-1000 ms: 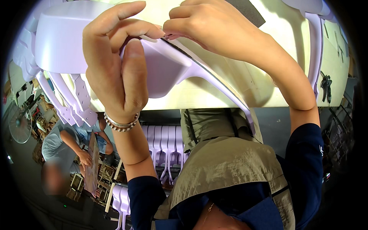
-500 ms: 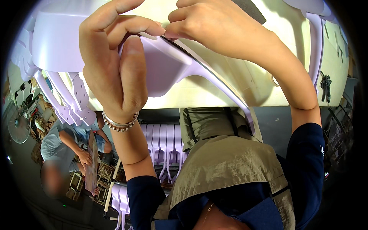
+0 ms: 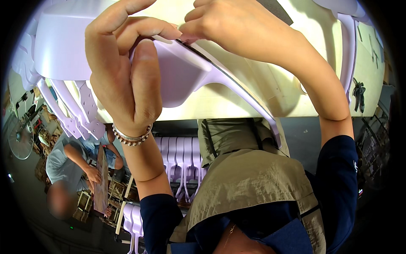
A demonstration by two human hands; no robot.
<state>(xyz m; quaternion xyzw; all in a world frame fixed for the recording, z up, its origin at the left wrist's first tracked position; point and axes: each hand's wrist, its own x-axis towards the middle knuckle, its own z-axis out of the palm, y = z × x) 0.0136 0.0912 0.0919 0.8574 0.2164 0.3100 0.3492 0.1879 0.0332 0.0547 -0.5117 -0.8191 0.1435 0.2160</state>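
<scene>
Looks like edge work: thin black strip (image 3: 195, 51) along the upper edge of the lilac moulded plastic piece with deep body and long slim arm (image 3: 179, 78). Piece sits mid-scene at the near side of the cream tabletop (image 3: 306, 108), body far-left, arm running near-right past the table edge.

To do it well, I'd brace the body with the left hand (image 3: 120, 78), work short lengths with the right hand (image 3: 224, 27), and follow the edge line without pulling sideways. Watch the overhanging arm; a bump there could twist the piece.

Fingers: left index bent, tip at the far end of the visible strip, right by the other hand's tips; thumb upright in front of the body with a clear gap to the index; next finger stretched away. Firm hold on the piece? Can't confirm. Right fingers curled in, tips bunched at the strip; whether they pinch it is hidden.
</scene>
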